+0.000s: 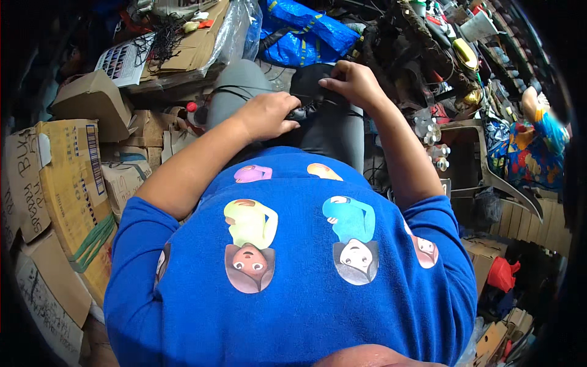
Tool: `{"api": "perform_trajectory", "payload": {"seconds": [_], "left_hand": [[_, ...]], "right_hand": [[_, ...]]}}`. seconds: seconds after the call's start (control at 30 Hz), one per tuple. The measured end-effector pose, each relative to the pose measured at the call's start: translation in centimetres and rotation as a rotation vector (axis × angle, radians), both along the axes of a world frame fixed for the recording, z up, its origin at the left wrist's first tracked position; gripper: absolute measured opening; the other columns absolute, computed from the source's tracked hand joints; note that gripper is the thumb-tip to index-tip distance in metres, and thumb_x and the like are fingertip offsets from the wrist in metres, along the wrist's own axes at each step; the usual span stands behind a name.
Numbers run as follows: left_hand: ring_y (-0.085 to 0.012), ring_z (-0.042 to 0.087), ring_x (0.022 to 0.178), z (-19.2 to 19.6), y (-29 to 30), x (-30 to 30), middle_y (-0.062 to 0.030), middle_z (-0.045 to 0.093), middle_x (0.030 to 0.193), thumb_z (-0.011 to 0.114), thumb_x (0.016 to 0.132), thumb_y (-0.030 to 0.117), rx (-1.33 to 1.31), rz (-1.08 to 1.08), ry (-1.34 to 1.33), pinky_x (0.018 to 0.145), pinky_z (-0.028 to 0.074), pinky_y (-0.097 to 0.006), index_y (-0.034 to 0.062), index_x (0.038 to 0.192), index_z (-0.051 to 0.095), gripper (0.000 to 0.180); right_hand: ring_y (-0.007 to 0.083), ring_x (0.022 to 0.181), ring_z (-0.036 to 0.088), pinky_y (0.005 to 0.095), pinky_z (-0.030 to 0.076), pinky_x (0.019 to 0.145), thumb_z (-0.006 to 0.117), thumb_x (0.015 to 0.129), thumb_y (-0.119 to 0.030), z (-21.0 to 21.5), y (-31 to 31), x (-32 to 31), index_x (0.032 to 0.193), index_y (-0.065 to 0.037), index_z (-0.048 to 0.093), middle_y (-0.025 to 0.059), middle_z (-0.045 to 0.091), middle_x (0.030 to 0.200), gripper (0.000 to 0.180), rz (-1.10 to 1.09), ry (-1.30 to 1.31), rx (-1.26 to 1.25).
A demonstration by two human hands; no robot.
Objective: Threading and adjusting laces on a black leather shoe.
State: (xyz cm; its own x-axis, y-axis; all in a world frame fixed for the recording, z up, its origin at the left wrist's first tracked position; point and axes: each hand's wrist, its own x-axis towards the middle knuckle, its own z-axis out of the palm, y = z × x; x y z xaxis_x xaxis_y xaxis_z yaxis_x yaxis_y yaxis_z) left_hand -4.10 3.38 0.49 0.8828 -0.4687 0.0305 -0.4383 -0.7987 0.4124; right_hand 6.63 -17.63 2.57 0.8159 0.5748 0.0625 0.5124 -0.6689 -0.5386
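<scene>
My left hand [266, 116] is curled over my lap, its fingers closed on a small bundle of thin black cord [299, 114]. To its right and a little farther away, my right hand [356, 84] is bent at the wrist, with thumb and forefinger pinched together at a strand of the cord. Loose black strands stretch between the hands and across my left knee. Beneath them lies a dark piece [306, 78] on my right thigh; its kind is unclear. My grey trousers [241, 75] show under the cords.
Cardboard boxes [73, 196] are stacked at the left. Ahead lies a blue bag [306, 37], with flattened cardboard [189, 52] and tangled black cord [168, 40] to its left. Small bottles [437, 153] and a multicoloured cloth [529, 153] are at the right.
</scene>
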Motion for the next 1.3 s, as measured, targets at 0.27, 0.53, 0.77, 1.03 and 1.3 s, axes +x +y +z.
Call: {"api": "perform_trajectory", "payload": {"seconds": [0.27, 0.53, 0.77, 1.03, 1.3], "left_hand": [[-0.0329, 0.06, 0.088, -2.3, -2.0, 0.4, -0.0143, 0.06, 0.091, 0.07, 0.075, 0.027, -0.104, -0.126, -0.084, 0.077, 0.048, -0.041, 0.0044, 0.103, 0.059, 0.038], [-0.0313, 0.061, 0.079, -2.2, -2.6, -0.2, -0.0124, 0.058, 0.086, 0.072, 0.073, 0.028, -0.005, -0.136, -0.222, 0.07, 0.049, -0.041, 0.0054, 0.093, 0.057, 0.034], [-0.0286, 0.061, 0.079, -2.3, -2.7, -0.3, -0.0109, 0.058, 0.085, 0.072, 0.072, 0.029, -0.015, -0.2, -0.252, 0.07, 0.048, -0.039, 0.0057, 0.092, 0.057, 0.033], [-0.025, 0.062, 0.079, -2.7, -2.7, 0.1, -0.0082, 0.057, 0.082, 0.071, 0.073, 0.03, 0.007, -0.269, -0.291, 0.073, 0.046, -0.037, 0.0079, 0.088, 0.058, 0.03], [-0.0264, 0.062, 0.077, -3.2, -3.4, 0.7, -0.0099, 0.059, 0.08, 0.072, 0.072, 0.031, -0.115, -0.223, -0.308, 0.069, 0.048, -0.037, 0.0064, 0.088, 0.057, 0.033]], "right_hand": [[0.0247, 0.073, 0.064, 0.0352, 0.049, 0.068, 0.078, 0.069, -0.036, -4.5, -3.4, -1.1, 0.091, -0.003, 0.065, 0.0129, 0.065, 0.076, 0.042, -0.272, 0.199, 0.141], [0.0109, 0.066, 0.057, 0.0276, 0.045, 0.058, 0.078, 0.073, -0.033, -1.4, -2.3, -1.2, 0.104, -0.002, 0.062, 0.0053, 0.062, 0.072, 0.046, -0.225, 0.264, -0.026], [0.0109, 0.061, 0.055, 0.027, 0.045, 0.057, 0.078, 0.073, -0.034, 0.2, -2.9, -2.1, 0.097, 0.006, 0.062, 0.0045, 0.062, 0.071, 0.05, -0.192, 0.555, -0.101], [0.0071, 0.058, 0.046, 0.0285, 0.038, 0.052, 0.071, 0.08, -0.027, 2.1, -2.8, -3.7, 0.072, 0.0, 0.055, -0.0008, 0.051, 0.061, 0.033, -0.219, 0.479, -0.245], [0.0172, 0.063, 0.058, 0.0351, 0.047, 0.062, 0.064, 0.085, -0.037, 2.3, -3.4, -3.1, 0.088, 0.006, 0.064, 0.0122, 0.061, 0.067, 0.043, -0.311, 0.4, -0.286]]}}
